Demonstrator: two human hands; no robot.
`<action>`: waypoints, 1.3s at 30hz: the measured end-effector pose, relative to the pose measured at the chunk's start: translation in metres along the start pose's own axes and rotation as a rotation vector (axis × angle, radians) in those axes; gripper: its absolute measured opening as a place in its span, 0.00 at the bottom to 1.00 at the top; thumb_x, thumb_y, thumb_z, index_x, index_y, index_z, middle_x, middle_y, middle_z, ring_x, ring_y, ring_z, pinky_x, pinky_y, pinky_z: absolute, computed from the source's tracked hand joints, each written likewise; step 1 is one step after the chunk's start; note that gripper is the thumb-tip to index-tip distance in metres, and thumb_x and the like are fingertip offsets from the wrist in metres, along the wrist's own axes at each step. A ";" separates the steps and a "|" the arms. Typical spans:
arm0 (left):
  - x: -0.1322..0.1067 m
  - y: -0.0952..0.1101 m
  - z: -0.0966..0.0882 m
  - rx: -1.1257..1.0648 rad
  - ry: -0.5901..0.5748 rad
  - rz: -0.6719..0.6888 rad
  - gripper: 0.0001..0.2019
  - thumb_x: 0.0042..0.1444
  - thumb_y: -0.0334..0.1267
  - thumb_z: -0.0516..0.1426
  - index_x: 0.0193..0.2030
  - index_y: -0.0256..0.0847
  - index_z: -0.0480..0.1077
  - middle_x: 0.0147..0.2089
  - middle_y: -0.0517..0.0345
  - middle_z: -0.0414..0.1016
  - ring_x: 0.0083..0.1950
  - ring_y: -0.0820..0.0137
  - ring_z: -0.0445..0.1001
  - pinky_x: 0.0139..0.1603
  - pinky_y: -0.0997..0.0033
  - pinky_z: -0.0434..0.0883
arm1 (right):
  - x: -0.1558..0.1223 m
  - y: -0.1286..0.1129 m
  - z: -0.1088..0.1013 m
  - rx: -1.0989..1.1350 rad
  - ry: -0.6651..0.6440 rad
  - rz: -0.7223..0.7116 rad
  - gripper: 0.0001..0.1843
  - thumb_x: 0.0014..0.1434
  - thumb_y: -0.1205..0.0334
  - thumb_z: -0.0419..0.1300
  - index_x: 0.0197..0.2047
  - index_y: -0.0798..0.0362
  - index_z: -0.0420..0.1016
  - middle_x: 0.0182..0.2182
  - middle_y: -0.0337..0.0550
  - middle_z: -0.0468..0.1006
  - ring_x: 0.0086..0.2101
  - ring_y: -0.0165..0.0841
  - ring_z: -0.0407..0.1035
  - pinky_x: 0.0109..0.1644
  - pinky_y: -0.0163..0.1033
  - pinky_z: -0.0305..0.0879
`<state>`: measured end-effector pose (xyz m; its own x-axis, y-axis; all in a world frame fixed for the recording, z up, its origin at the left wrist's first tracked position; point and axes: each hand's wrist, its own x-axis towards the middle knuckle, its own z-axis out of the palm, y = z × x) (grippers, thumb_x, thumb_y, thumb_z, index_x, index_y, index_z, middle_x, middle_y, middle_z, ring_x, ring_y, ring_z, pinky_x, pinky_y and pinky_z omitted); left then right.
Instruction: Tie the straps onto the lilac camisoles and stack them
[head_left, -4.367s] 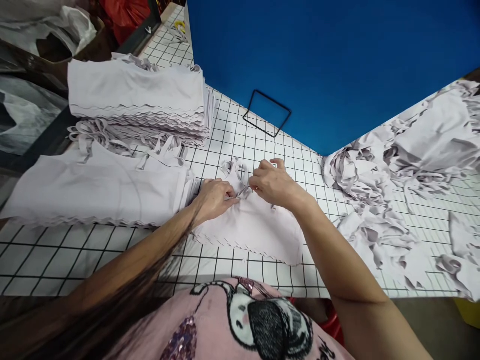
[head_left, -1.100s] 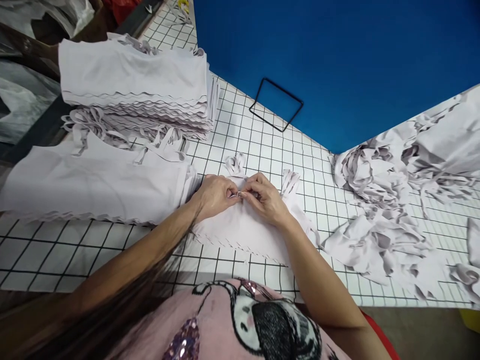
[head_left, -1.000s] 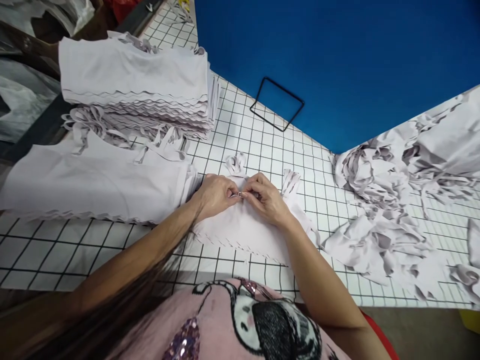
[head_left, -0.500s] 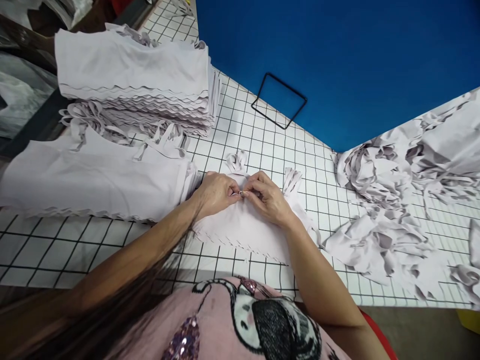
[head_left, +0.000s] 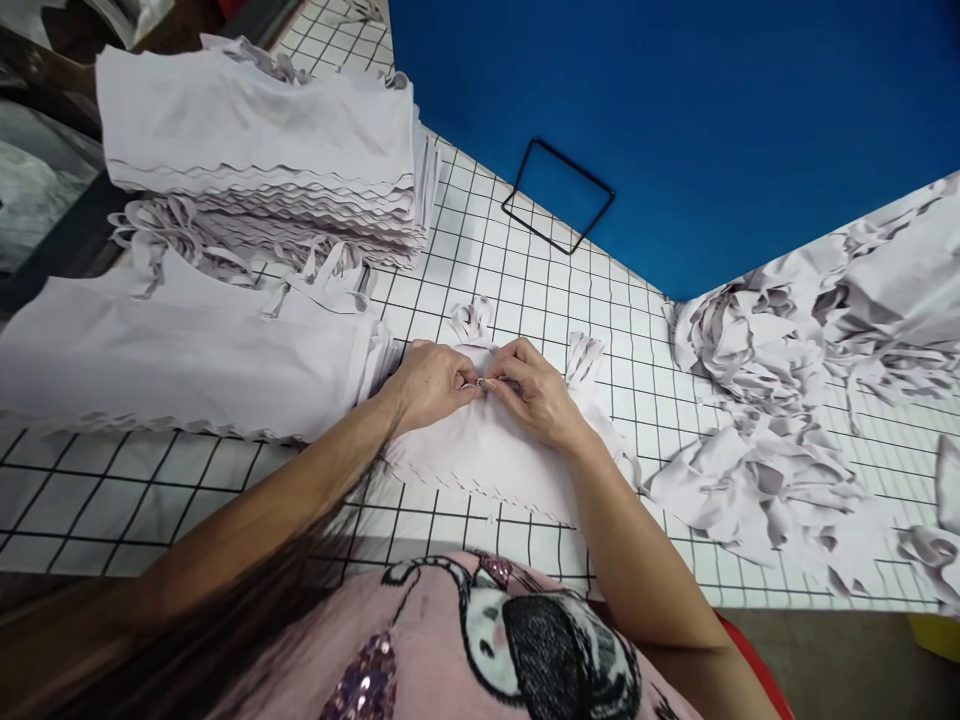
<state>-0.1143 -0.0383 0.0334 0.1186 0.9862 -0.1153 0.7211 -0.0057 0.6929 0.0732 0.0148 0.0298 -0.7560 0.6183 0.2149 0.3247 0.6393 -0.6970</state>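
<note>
A pale camisole with thin loop straps lies in front of me, apparently on a small pile of others. My left hand comes in from the left, thumb and fingers pinched at the upper middle of this camisole. Facing it, my right hand is closed in a pinch at the same spot, the fingertips of both hands almost touching. A tiny shiny bit shows between the fingertips, too small to name. The fingers cover most of what they grip.
To the left sit two neat stacks of pale camisoles, a front stack and a taller back stack. A black wire frame overlaps the grid-patterned table's far edge. Crumpled camisoles lie at right, near a blue surface.
Both hands stay pinched at the same place on the camisole, with hardly any finger movement. The whole view has shifted very slightly.
</note>
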 end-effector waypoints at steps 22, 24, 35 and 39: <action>0.001 0.001 -0.001 0.063 -0.052 0.032 0.09 0.55 0.39 0.59 0.25 0.40 0.73 0.23 0.63 0.72 0.29 0.71 0.69 0.50 0.62 0.63 | 0.020 -0.009 -0.024 -0.488 -0.360 -0.233 0.11 0.66 0.72 0.51 0.35 0.52 0.71 0.37 0.47 0.71 0.36 0.36 0.60 0.27 0.39 0.50; 0.001 0.002 -0.002 0.078 -0.064 0.037 0.11 0.55 0.39 0.58 0.23 0.39 0.71 0.22 0.62 0.71 0.28 0.70 0.69 0.47 0.63 0.63 | 0.031 -0.013 -0.029 -0.535 -0.454 -0.308 0.13 0.63 0.75 0.52 0.33 0.52 0.72 0.35 0.47 0.71 0.34 0.35 0.58 0.26 0.40 0.46; -0.001 0.001 -0.004 -0.022 -0.010 -0.010 0.13 0.54 0.40 0.59 0.20 0.40 0.69 0.17 0.64 0.62 0.22 0.73 0.62 0.32 0.69 0.60 | 0.067 -0.005 -0.036 -0.407 -0.610 -0.278 0.10 0.61 0.67 0.60 0.28 0.48 0.74 0.25 0.37 0.72 0.23 0.27 0.55 0.27 0.37 0.44; -0.001 0.000 -0.002 -0.060 0.002 0.000 0.11 0.54 0.38 0.59 0.22 0.39 0.70 0.17 0.66 0.58 0.22 0.76 0.58 0.33 0.70 0.61 | 0.061 -0.001 -0.036 -0.361 -0.600 -0.256 0.09 0.61 0.65 0.59 0.29 0.48 0.73 0.25 0.36 0.72 0.24 0.28 0.58 0.28 0.37 0.46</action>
<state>-0.1157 -0.0387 0.0348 0.1175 0.9865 -0.1137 0.6786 0.0038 0.7345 0.0468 0.0686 0.0680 -0.9798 0.1404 -0.1423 0.1854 0.9042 -0.3848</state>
